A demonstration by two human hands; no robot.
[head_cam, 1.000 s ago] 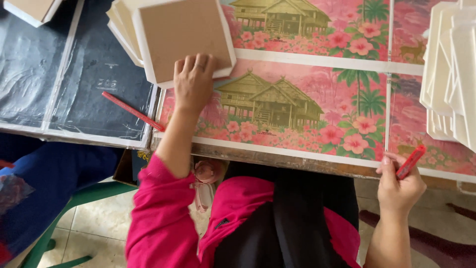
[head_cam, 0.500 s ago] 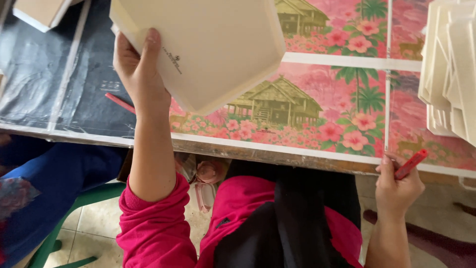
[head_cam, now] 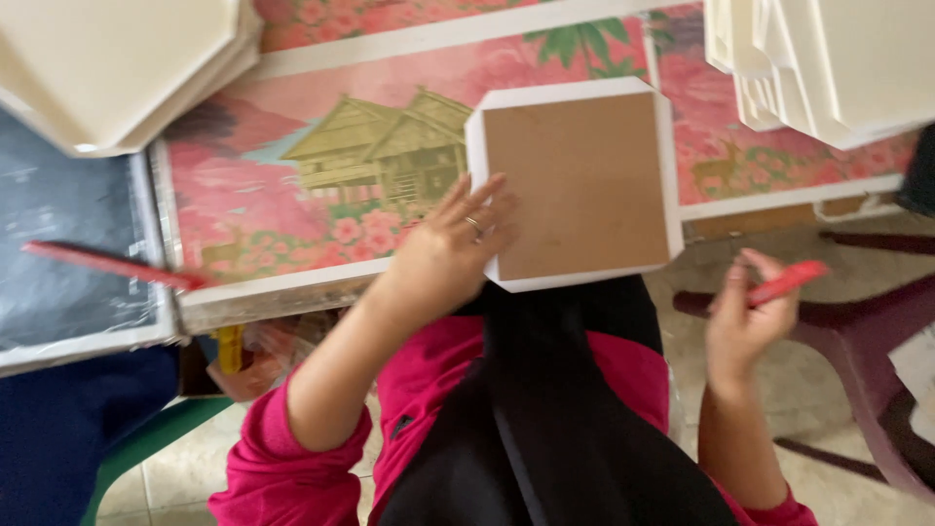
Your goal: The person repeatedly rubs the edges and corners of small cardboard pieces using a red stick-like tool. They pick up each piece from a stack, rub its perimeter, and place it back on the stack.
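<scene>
Left hand [head_cam: 450, 255] lies flat, fingers spread, steadying the white-edged brown board [head_cam: 577, 183] at frame centre; right hand [head_cam: 742, 317] clamps a red pen [head_cam: 787, 282].

One brown-faced board [head_cam: 577, 185], two red pencils [head_cam: 787, 281] [head_cam: 107, 264], two cream stacks [head_cam: 117, 68] [head_cam: 828, 63] flanking the board

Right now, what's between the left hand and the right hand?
In the head view, the lower right corner of the brown-faced board with its white rim, overhanging the table edge. Left hand rests on it; right hand holds a red marker.
</scene>
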